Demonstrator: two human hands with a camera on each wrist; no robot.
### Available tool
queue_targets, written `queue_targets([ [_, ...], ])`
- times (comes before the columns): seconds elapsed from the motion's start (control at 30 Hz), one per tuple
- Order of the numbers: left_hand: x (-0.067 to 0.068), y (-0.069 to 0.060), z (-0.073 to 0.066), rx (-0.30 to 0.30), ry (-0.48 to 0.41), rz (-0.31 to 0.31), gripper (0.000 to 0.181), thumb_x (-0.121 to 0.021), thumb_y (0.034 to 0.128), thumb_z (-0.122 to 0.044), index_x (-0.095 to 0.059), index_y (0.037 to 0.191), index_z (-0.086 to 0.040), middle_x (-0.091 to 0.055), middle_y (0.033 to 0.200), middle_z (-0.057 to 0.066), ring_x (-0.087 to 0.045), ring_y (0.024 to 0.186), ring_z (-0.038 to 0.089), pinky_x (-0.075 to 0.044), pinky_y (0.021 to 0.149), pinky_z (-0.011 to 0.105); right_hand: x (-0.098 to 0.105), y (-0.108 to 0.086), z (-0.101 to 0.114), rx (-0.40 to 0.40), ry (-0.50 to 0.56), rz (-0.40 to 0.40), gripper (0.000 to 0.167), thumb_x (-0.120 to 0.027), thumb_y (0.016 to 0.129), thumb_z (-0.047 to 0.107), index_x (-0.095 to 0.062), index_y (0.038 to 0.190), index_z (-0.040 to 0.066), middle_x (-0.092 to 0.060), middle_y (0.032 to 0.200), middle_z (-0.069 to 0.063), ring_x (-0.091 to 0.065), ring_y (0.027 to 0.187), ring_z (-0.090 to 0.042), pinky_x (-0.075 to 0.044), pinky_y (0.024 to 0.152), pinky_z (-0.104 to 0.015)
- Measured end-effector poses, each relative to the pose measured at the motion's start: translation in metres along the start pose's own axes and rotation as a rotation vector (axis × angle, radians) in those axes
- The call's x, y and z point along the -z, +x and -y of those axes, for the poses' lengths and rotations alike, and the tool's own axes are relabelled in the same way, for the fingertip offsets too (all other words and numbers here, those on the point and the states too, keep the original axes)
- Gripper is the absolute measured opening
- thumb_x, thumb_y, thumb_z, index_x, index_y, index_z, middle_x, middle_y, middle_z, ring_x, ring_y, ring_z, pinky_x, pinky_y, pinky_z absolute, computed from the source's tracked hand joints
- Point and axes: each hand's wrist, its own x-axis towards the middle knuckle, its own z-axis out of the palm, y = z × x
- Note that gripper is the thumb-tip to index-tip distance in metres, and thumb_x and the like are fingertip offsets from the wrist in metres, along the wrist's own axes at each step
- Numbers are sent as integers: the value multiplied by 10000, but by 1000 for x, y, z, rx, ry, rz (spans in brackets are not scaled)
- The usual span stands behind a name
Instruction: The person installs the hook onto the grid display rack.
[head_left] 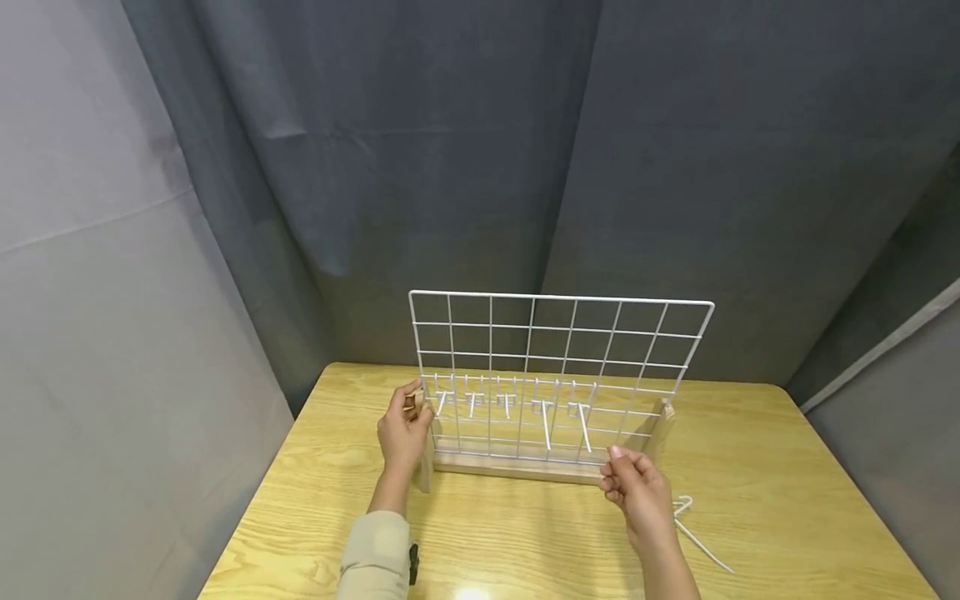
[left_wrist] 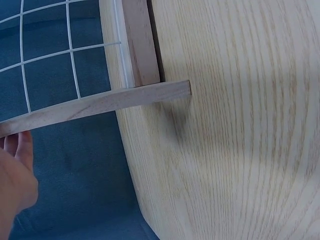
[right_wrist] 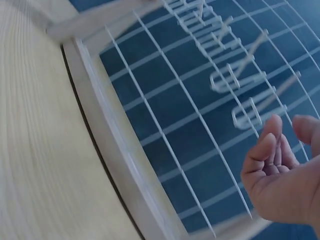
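A white wire grid rack (head_left: 562, 297) stands upright in a wooden base (head_left: 517, 469) on the table. My left hand (head_left: 403, 433) grips the upper part of its left wooden side piece (left_wrist: 100, 102); in the left wrist view only some fingers show, against the wood. Several white hooks (head_left: 584, 429) hang in a row across the grid, the two on the right with longer prongs. Just in front of the grid's lower right, my right hand (head_left: 641, 496) hovers with fingers loosely bent. The right wrist view shows nothing between its thumb and fingers, near the end hook (right_wrist: 245, 117).
A loose white hook (head_left: 701, 542) lies on the wood-grain table (head_left: 300, 517), right of my right forearm. Dark grey curtains (head_left: 420, 192) hang behind the table, with lighter fabric (head_left: 97, 333) at the left side.
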Motion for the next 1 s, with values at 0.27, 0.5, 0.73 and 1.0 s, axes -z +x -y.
queue_targets([
  [0.27, 1, -1, 0, -10, -6, 7, 433, -650, 757, -13, -626, 1159, -172, -618, 871, 82, -666, 828, 280, -566, 656, 329, 40, -8, -13, 29, -269, -132, 429, -571, 916, 326, -491, 1130, -37, -617, 861, -55, -596, 702, -118, -520, 631, -206],
  [0.5, 3, -2, 0, 9, -18, 13, 424, -651, 759, -20, -626, 1159, -159, -618, 875, 77, -666, 815, 271, -564, 656, 307, 75, -9, -27, 17, -485, -175, 500, -560, 910, 390, -490, 1219, 3, -642, 947, -42, -626, 782, -149, -525, 688, -242],
  [0.73, 4, 0, 0, 7, -13, 9, 431, -648, 766, 1, -623, 1163, -165, -629, 891, 92, -665, 817, 270, -563, 664, 304, 100, -9, -35, 28, -478, -176, 577, -619, 872, 382, -480, 1264, -17, -632, 954, 58, -629, 825, -103, -520, 715, -198],
  [1.0, 2, 1, 3, -12, -21, 17, 431, -648, 763, 1, -623, 1161, -163, -627, 875, 87, -668, 798, 261, -561, 655, 285, 121, -5, -47, 30, -587, -286, 522, -671, 848, 334, -550, 1249, 23, -635, 898, 142, -539, 802, 52, -463, 667, -110],
])
